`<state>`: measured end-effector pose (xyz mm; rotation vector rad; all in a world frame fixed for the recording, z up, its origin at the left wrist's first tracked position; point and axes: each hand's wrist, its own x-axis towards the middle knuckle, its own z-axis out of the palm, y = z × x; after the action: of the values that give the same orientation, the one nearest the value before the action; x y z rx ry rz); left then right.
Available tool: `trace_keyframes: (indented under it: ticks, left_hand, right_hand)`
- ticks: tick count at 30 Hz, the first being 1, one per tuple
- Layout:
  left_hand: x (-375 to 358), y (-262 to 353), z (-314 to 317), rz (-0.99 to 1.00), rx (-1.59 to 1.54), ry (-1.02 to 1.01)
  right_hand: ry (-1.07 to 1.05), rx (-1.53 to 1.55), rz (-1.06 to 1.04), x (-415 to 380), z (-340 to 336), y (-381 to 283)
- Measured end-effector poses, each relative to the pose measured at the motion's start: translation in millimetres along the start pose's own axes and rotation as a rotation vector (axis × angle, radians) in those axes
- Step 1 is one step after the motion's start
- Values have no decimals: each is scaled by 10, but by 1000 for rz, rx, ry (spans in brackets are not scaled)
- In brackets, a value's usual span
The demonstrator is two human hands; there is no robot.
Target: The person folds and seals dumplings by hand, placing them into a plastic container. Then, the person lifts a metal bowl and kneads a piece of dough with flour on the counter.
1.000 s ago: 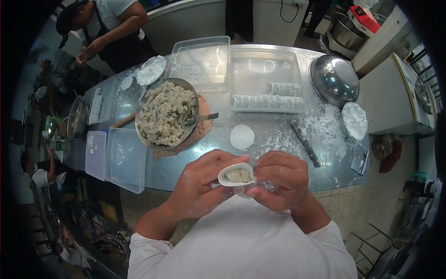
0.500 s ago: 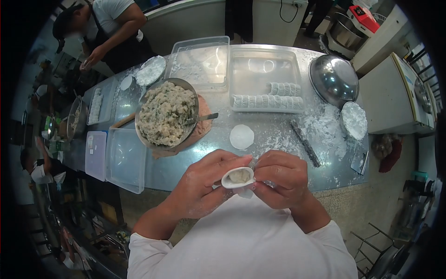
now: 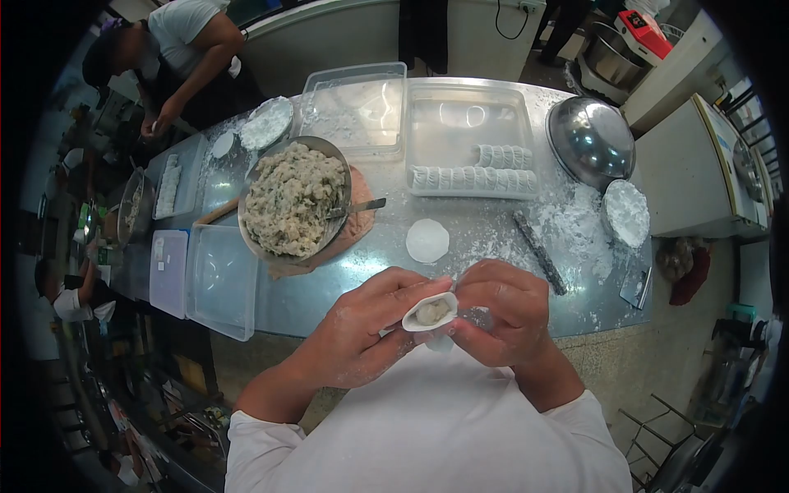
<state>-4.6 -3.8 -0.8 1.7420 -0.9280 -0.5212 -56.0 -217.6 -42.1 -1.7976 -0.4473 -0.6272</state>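
Observation:
A partly folded dumpling (image 3: pixel 431 313), its pale filling showing through the open top, is held near my chest at the table's front edge. My left hand (image 3: pixel 366 324) grips its left side between thumb and fingers. On the other side, my right hand (image 3: pixel 503 312) pinches the wrapper's right edge. One flat round dumpling wrapper (image 3: pixel 428 241) lies on the metal table just beyond my hands. A large bowl of filling (image 3: pixel 292 197) with a metal spatula (image 3: pixel 357 209) in it rests on a brown cloth to the left.
A clear tray (image 3: pixel 468 94) holds rows of pleated dumplings (image 3: pixel 472 180). Right of it are an upturned metal bowl (image 3: pixel 590 141), a bowl of flour (image 3: pixel 626 214), a floury rolling pin (image 3: pixel 539 253) and a scraper (image 3: pixel 635 287). A co-worker (image 3: pixel 185 57) stands at the far left.
The dumpling has shifted slightly right and its opening has narrowed. My right fingers have moved along its edge. The co-worker at the far left leans a little differently.

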Motion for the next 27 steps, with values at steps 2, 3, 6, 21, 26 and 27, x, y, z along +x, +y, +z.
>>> trace_keyframes:
  ticks: [2, 3, 6, 21, 26, 27]
  left_hand:
    - [7, -29, -5, 24, 5, 1]
    - [1, -43, -3, 25, 5, 0]
    - [-25, -57, 2, -27, -13, 73]
    - [6, 5, 24, -18, -2, 70]
    - [-29, -42, 35, -20, 20, 122]
    - [-27, -35, 38, -19, 19, 123]
  right_hand:
    - [-79, 25, -52, -25, -4, 30]
    - [-78, 24, -52, -25, -5, 29]
    - [-59, 30, -53, -14, 6, 15]
    - [-69, -11, -59, 2, 0, 31]
    - [-47, 6, -63, 3, 16, 7]
    - [-48, 6, -63, -4, 18, 14]
